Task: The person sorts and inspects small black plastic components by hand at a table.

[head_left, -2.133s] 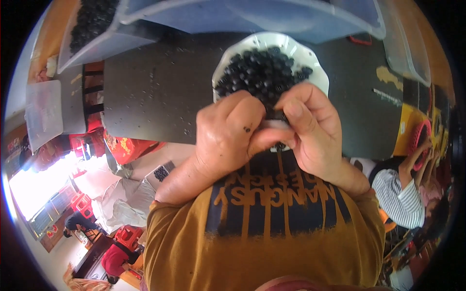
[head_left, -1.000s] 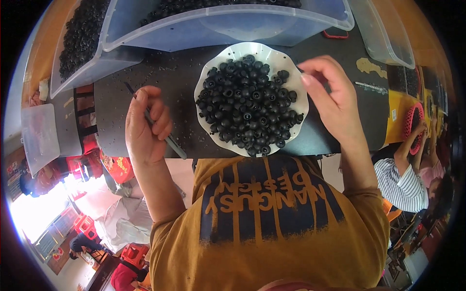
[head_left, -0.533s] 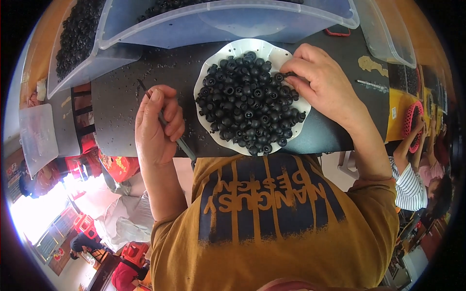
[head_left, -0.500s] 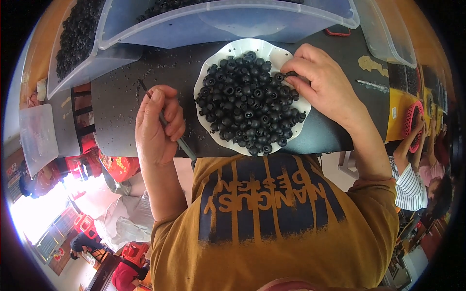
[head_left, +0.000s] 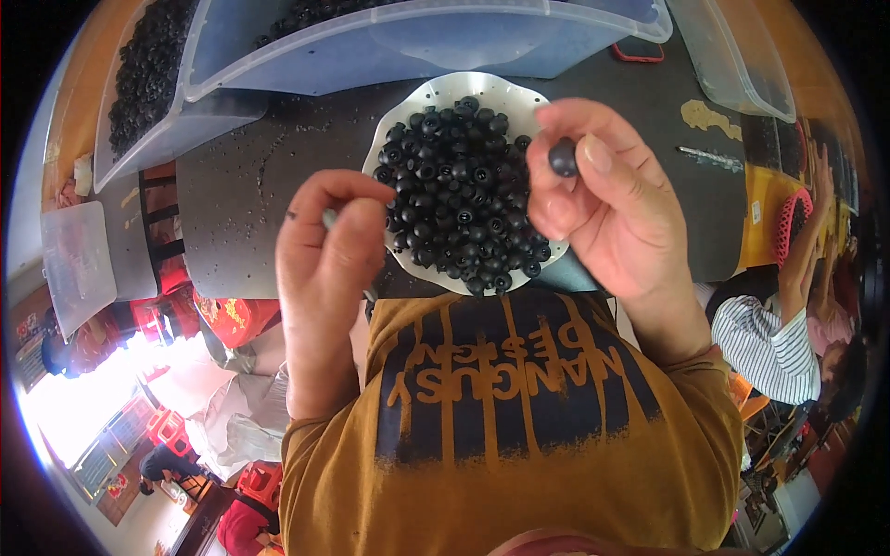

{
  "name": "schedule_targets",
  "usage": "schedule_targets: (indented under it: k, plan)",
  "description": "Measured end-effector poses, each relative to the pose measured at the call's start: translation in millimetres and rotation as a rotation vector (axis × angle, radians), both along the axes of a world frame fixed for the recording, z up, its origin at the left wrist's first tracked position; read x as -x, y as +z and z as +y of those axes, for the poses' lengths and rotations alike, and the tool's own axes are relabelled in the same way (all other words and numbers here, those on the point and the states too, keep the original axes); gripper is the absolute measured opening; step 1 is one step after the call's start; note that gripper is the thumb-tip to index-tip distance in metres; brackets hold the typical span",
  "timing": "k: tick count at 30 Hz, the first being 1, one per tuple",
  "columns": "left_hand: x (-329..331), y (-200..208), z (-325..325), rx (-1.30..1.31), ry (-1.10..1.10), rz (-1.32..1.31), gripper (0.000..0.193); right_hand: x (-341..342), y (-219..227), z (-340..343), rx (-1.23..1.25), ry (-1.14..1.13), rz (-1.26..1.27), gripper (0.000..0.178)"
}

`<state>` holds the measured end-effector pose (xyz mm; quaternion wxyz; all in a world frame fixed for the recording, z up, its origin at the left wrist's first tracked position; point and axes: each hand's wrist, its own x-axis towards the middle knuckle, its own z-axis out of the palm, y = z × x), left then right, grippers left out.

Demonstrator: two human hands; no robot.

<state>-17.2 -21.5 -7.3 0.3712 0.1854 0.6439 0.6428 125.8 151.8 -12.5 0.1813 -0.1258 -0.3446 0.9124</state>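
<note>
A white plate with a wavy rim (head_left: 408, 271) stands in front of me, heaped with small round black hollow parts (head_left: 459, 199). Over its right side my right hand (head_left: 630, 204) pinches one black ball-shaped part (head_left: 563, 157) between thumb and fingers, lifted above the heap. My left hand (head_left: 324, 250) is closed round a slim grey tool (head_left: 329, 219) at the plate's left edge. Most of that tool is hidden by the fingers; what its tip is, I cannot make out. Left hand and black part are apart.
Behind the plate stands a large clear plastic bin (head_left: 445, 57) with black parts inside; another bin (head_left: 148, 157) at far left is full of them. Black crumbs litter the dark table (head_left: 218, 213). A red-edged phone (head_left: 640, 50) lies far right. A person in a striped sleeve (head_left: 765, 347) sits to the right.
My right hand has drawn back from the heap toward me, turned palm up, with a black part showing in its fingers. My left hand has moved right, its tool turned from view.
</note>
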Motion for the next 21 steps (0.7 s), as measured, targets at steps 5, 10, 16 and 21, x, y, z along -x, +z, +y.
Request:
schedule_targets:
  k: [5,10,16,21]
  plan:
    - [-22,9,10,-0.031,-0.095,0.199,0.021,9,9,-23,0.043,0.067,-0.036,0.026]
    - [-23,10,20,-0.071,-0.264,0.494,0.031,13,10,-29,-0.055,0.070,-0.070,0.027]
    - [-23,12,23,-0.065,-0.308,0.592,0.044,12,10,-36,-0.074,0.001,-0.057,0.015]
    - [-24,11,25,0.015,-0.281,0.693,0.049,15,-1,-42,-0.120,-0.023,0.054,0.015]
